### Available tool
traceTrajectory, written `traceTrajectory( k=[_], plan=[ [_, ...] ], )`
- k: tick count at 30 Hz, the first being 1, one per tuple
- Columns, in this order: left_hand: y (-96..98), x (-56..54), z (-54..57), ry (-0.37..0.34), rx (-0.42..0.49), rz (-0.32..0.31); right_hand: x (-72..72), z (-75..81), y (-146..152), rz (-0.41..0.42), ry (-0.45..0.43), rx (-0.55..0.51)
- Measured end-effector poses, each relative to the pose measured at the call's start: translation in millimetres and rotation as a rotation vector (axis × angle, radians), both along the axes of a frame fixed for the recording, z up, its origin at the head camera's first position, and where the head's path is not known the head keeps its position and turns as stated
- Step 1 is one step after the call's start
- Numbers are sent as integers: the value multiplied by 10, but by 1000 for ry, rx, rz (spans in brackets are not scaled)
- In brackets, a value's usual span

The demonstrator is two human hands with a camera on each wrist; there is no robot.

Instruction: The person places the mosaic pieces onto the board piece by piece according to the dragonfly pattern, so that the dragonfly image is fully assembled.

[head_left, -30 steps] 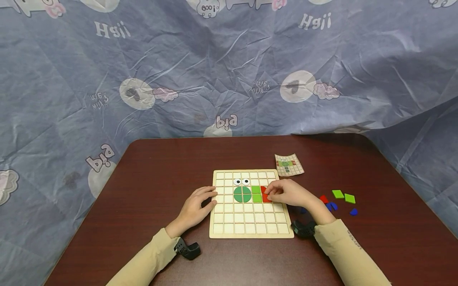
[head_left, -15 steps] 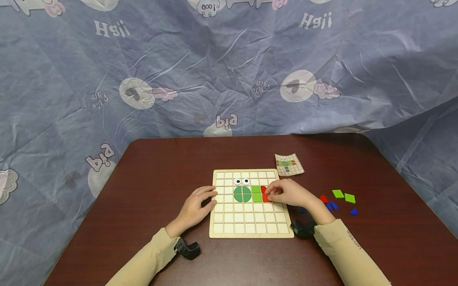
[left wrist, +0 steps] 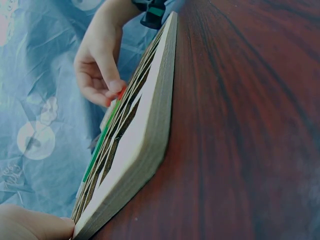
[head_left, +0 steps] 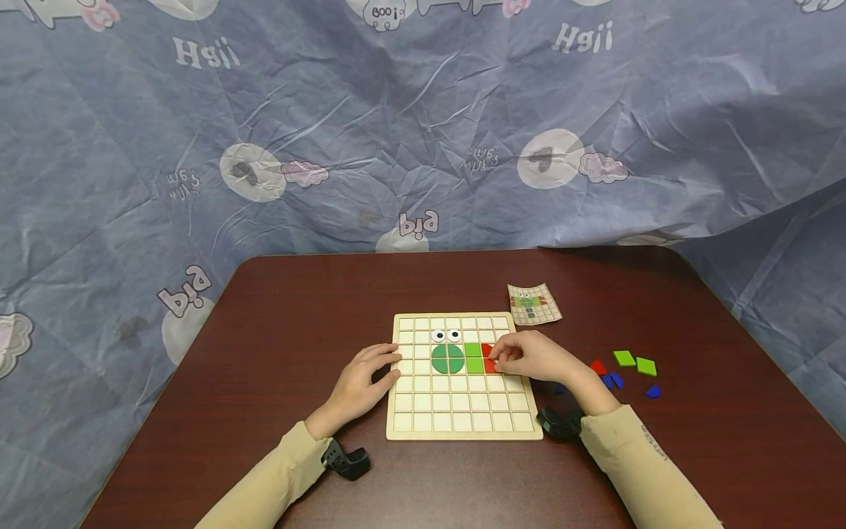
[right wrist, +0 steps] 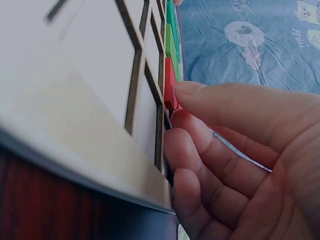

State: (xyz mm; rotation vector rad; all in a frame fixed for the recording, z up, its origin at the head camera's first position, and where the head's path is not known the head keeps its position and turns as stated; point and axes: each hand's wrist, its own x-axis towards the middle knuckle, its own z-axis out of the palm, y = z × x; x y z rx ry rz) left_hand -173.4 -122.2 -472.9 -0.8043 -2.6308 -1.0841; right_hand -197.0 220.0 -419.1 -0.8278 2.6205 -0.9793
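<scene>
A pale wooden grid board (head_left: 461, 422) lies on the table. On it sit two googly-eye pieces (head_left: 446, 336), a dark green circle (head_left: 447, 358) made of quarter pieces, and light green squares (head_left: 474, 358). Beside the squares are red quarter-round tiles (head_left: 487, 351), partly covered by fingers. My right hand (head_left: 532, 356) holds the nearer red tile (right wrist: 170, 85) with thumb and curled fingers, the tile lying in its cell. My left hand (head_left: 360, 382) rests against the board's left edge, fingers loosely extended; its thumb (left wrist: 52, 225) touches the rim in the left wrist view.
Behind the board's right corner lies a pattern card (head_left: 534, 306). To the right are two light green squares (head_left: 634, 363), a red piece (head_left: 598, 368) and several blue pieces (head_left: 615, 381) on the dark red table (head_left: 317, 294). A printed cloth (head_left: 370, 147) hangs behind.
</scene>
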Motion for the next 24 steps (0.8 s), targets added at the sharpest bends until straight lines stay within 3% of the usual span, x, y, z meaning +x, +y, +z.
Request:
traceTrajectory(
  k=[9, 24],
  plan=[
    [-6, 2, -4, -6, 0, -5, 9, 94, 98, -29, -48, -46],
    [-11, -12, -23, 6, -2, -6, -13, 317, 468, -154, 3, -60]
  ],
)
